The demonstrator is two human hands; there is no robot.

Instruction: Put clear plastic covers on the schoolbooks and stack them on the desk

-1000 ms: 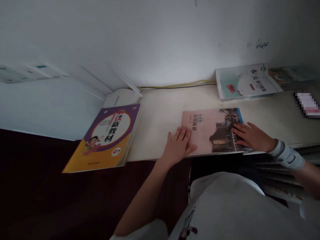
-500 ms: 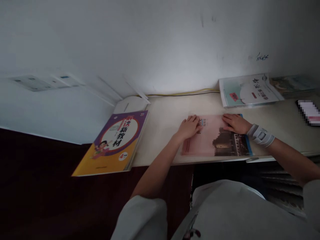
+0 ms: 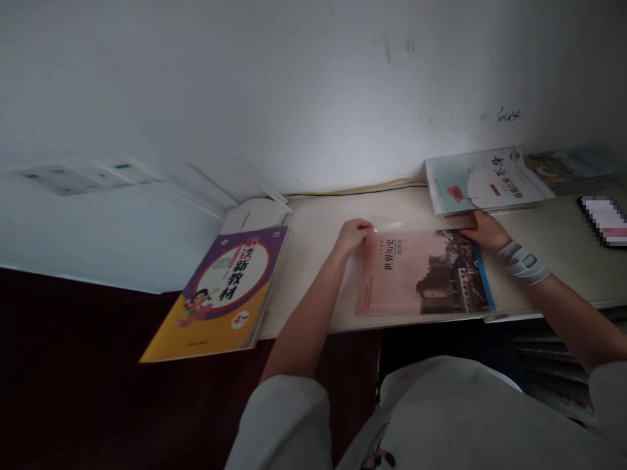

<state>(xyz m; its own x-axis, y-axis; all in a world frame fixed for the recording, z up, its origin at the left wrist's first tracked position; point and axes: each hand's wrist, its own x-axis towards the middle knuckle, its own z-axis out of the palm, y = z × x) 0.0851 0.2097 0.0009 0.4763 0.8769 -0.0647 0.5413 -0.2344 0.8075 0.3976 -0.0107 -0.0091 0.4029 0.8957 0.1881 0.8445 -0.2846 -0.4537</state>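
- Book (image 3: 399, 284), pink, head view: lies face up on the tabletop (image 3: 313, 261), near its front edge, between both hands.
- Left hand (image 3: 353, 237): fingers pinched together, apparently on clear film (image 3: 404, 225) at the upper left corner.
- Right hand (image 3: 488, 232): at the upper right corner; cannot tell whether its fingers are clamped.
- Recommended, in judgement: draw both corners evenly, film taut and free of creases, book square.

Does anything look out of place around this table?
Yes. The purple-and-yellow book sits askew, its lower left part sticking out past the edge of the table. There's also dark handwriting on the wall, an unusual spot for writing. I see no spills or obvious damage to the pink book.
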